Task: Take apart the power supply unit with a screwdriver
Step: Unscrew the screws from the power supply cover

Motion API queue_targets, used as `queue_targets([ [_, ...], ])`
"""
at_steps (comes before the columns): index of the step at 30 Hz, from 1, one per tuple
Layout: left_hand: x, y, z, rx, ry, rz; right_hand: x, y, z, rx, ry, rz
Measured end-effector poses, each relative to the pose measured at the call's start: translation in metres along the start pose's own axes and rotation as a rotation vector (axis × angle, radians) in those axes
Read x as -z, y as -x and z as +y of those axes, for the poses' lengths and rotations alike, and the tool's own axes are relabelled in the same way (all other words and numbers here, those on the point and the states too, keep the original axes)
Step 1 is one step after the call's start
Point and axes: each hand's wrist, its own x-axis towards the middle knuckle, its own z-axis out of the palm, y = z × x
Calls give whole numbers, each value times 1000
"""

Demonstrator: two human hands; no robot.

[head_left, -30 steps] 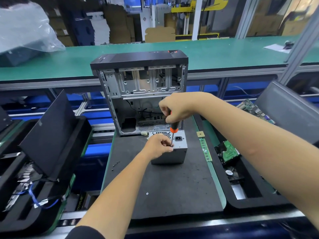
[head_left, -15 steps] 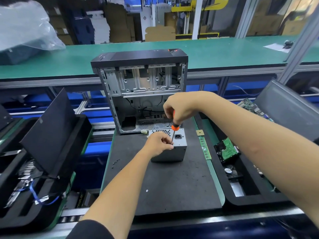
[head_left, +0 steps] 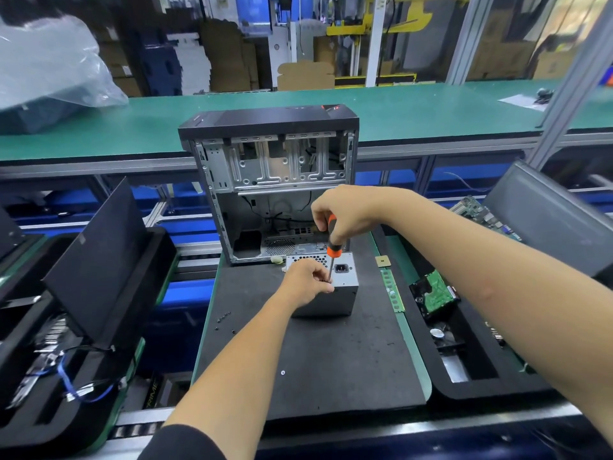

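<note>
A: What has moved since a moment ago?

B: Not much. The right hand [head_left: 345,215] has slid a little to the right and the screwdriver [head_left: 332,246] stands a bit straighter. The left hand [head_left: 306,280] has stayed on the box.

A: What is the right hand doing?

B: Its fingers are curled round the orange and black handle of the screwdriver, in the middle of the frame. The thin metal shaft points down at the top of the power supply unit [head_left: 335,295].

A: And the left hand?

B: Its fingers are bent and pinch close to the tip of the screwdriver, resting on the top left part of the power supply unit. I cannot tell if they hold a screw, it is too small to see.

A: Where is the power supply unit?

B: It is the grey metal box sitting on the dark mat [head_left: 331,360] on the bench [head_left: 414,370], in the middle of the frame. It is just in front of the open computer case [head_left: 272,180].

A: What else is there?

B: A few small black screws [head_left: 224,320] lie on the mat, left of the box. A green memory stick [head_left: 392,290] lies right of the box. Further right, a hard drive [head_left: 434,293] with a green board sits in a black tray [head_left: 464,386]. At the lower left, blue cables [head_left: 71,383] lie in another black tray [head_left: 49,423].
</note>
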Motion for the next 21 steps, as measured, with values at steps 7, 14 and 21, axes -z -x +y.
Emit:
queue_targets([
  [7, -5, 0, 3, -26, -93, 31, 2, 3, 12, -77, -93, 16],
  [14, -2, -3, 10, -59, -248, -41, 6, 7, 21, -92, -135, 72],
  [21, 0, -1, 15, -75, -298, -26, 5, 7, 24, -176, -64, -165],
])
